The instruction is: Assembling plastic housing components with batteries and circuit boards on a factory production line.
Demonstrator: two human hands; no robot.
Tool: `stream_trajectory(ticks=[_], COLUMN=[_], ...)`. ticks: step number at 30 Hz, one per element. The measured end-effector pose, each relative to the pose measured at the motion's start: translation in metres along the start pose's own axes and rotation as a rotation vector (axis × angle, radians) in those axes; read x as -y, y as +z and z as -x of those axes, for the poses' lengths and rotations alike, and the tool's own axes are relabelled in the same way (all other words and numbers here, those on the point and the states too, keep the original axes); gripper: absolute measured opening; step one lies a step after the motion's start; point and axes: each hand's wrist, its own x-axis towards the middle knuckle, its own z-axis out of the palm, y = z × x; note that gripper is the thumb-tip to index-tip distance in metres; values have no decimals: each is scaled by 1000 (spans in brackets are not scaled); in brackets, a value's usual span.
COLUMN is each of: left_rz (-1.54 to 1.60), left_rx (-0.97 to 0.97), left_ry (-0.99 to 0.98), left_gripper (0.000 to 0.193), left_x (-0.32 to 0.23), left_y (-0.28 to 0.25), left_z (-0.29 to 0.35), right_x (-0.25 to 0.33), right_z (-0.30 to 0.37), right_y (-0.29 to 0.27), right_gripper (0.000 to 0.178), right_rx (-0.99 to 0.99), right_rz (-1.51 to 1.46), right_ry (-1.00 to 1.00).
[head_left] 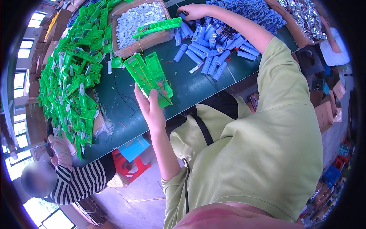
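My left hand [153, 110] is closed round the lower end of a bright green plastic housing [138, 68] with thin yellow and red wires, held over the table. A second green tray-like piece [154, 64] lies close against it; I cannot tell whether the two are joined. At the far side my right hand [195, 12] reaches to the left edge of a heap of blue cylindrical cells [207, 45] with wires. Its fingers are pinched on something small and dark that I cannot make out.
A cardboard box [114, 32] holds small white parts, with a green strip piece [162, 26] across its edge. Green housings [70, 82] are heaped at left. Silvery parts [305, 17] fill a box at far right. A person in striped sleeves [82, 181] sits at lower left.
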Motion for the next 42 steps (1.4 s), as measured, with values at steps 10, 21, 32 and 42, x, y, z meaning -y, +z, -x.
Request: stream_trajectory(ticks=[10, 21, 32, 42], left_rz=[14, 67, -137, -82], left_rx=[-41, 92, -26, -66], left_ry=[-7, 77, 174, 89], left_gripper=[45, 48, 39, 34], left_x=[-11, -17, -6, -9], left_y=[18, 55, 47, 37], left_z=[-4, -7, -5, -13], right_x=[2, 170, 176, 180], right_z=[12, 149, 121, 102], right_y=[-13, 58, 105, 132], right_gripper=[30, 41, 39, 71], right_rx=[-503, -570, -792, -432], right_rz=[-844, -641, -652, -1251], right_ry=[-433, -555, -475, -378])
